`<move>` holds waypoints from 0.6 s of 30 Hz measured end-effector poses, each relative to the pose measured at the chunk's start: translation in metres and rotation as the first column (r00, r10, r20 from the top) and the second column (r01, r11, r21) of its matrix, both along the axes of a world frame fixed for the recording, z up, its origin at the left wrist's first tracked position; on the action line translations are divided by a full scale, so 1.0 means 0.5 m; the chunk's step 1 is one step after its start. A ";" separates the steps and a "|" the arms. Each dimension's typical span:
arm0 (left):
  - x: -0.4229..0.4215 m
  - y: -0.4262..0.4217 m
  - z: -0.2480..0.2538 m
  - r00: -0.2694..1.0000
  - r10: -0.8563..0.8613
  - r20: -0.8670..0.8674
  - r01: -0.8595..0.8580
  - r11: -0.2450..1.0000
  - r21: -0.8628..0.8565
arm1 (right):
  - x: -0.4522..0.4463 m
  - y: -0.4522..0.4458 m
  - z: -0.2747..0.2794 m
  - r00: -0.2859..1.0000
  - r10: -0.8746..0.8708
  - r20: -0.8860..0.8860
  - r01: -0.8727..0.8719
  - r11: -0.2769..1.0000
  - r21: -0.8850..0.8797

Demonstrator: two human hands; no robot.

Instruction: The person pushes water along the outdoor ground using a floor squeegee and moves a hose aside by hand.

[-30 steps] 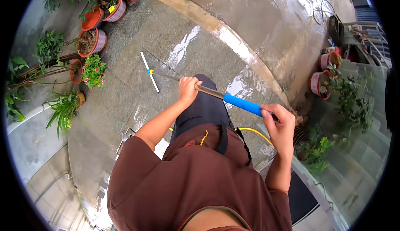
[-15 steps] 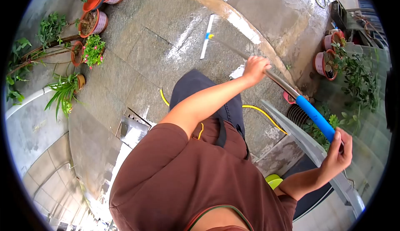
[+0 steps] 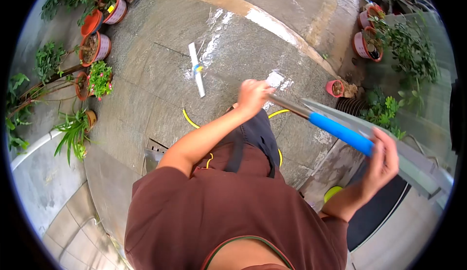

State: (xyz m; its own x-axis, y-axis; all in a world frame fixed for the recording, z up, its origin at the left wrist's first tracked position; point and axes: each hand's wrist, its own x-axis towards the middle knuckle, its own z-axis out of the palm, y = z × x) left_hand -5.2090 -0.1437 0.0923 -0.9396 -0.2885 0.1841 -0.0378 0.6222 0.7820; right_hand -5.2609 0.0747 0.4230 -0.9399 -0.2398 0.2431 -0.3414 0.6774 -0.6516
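Observation:
A long-handled floor squeegee slants across the view, its white head (image 3: 196, 70) down on the wet paving ahead of me. A blue and yellow joint links the head to a metal pole. My left hand (image 3: 255, 97) is wrapped around the pole, somewhat blurred. Farther right, my right hand (image 3: 383, 160) holds the end of the blue grip (image 3: 340, 132), with the fingers bent around it. The very tip of the handle is hidden by that hand.
A yellow hose (image 3: 190, 119) runs on the ground by my legs. Potted plants (image 3: 99, 79) line the left wall. More pots (image 3: 367, 44) stand at the right, near a metal-edged glass panel (image 3: 413, 170). A drain opening (image 3: 156, 146) lies left of me.
The squeegee's head has moved left and nearer to me across the paving. Both hands have shifted left with the handle, and the camera view has turned slightly.

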 end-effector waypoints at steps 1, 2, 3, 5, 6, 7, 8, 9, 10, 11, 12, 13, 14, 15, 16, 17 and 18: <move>0.057 -0.024 -0.032 0.998 0.065 0.025 -0.064 0.997 -0.039 | 0.011 -0.021 -0.032 0.996 0.076 0.044 -0.076 0.997 0.010; 0.115 -0.049 -0.051 0.990 0.134 0.038 -0.133 0.991 -0.009 | 0.024 -0.037 -0.058 0.973 0.180 0.144 -0.188 0.981 0.045; 0.177 -0.068 -0.061 0.977 0.193 0.096 -0.187 0.980 -0.068 | 0.049 -0.058 -0.090 0.948 0.228 0.221 -0.234 0.972 0.001; 0.289 -0.095 -0.113 0.940 0.277 0.199 -0.258 0.959 -0.117 | 0.112 -0.100 -0.139 0.913 0.320 0.254 -0.319 0.947 -0.043; 0.340 -0.103 -0.136 0.918 0.285 0.276 -0.255 0.957 -0.140 | 0.156 -0.103 -0.156 0.913 0.332 0.237 -0.334 0.942 -0.036; 0.381 -0.102 -0.149 0.920 0.268 0.284 -0.238 0.961 -0.138 | 0.198 -0.106 -0.174 0.913 0.345 0.219 -0.348 0.937 -0.029; 0.415 -0.101 -0.164 0.923 0.253 0.291 -0.222 0.966 -0.136 | 0.238 -0.104 -0.181 0.912 0.359 0.200 -0.362 0.932 -0.022; 0.434 -0.096 -0.169 0.936 0.233 0.263 -0.203 0.970 -0.136 | 0.275 -0.092 -0.170 0.916 0.351 0.194 -0.355 0.935 -0.019; 0.450 -0.080 -0.167 0.947 0.214 0.242 -0.186 0.973 -0.134 | 0.314 -0.068 -0.173 0.933 0.307 0.187 -0.309 0.951 -0.021; 0.470 -0.057 -0.165 0.954 0.198 0.223 -0.172 0.976 -0.131 | 0.361 -0.044 -0.158 0.952 0.266 0.150 -0.271 0.962 0.016; 0.481 -0.034 -0.145 0.974 0.149 0.168 -0.131 0.984 -0.118 | 0.404 -0.024 -0.137 0.967 0.232 0.103 -0.238 0.970 0.049; 0.489 -0.010 -0.133 0.995 0.087 0.050 -0.080 0.990 -0.115 | 0.445 0.000 -0.117 0.981 0.189 0.035 -0.191 0.980 0.057; 0.489 0.024 -0.167 0.997 0.045 -0.059 -0.054 0.985 -0.164 | 0.493 0.026 -0.098 0.989 0.144 -0.020 -0.143 0.988 0.062; 0.492 0.047 -0.154 0.982 -0.025 -0.188 -0.021 0.972 -0.236 | 0.542 0.049 -0.083 0.993 0.090 -0.071 -0.085 0.994 0.063; 0.489 0.069 -0.135 0.979 -0.085 -0.183 0.046 0.977 -0.206 | 0.590 0.067 -0.070 0.993 0.032 -0.117 -0.025 0.998 0.059; 0.490 0.088 -0.100 0.995 -0.074 -0.070 0.072 0.997 -0.035 | 0.641 0.080 -0.059 0.993 0.005 -0.117 0.001 0.999 0.054; 0.487 0.108 -0.091 0.991 -0.078 -0.106 0.090 0.989 0.115 | 0.689 0.082 -0.050 0.984 0.021 -0.175 -0.003 0.995 0.103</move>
State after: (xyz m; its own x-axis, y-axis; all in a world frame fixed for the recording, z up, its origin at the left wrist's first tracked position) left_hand -4.9655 -0.0895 0.0468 -0.9397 -0.2349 0.2485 0.0939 0.5214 0.8481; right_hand -4.9162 0.1157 0.3981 -0.8819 -0.2824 0.3776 -0.4524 0.7325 -0.5088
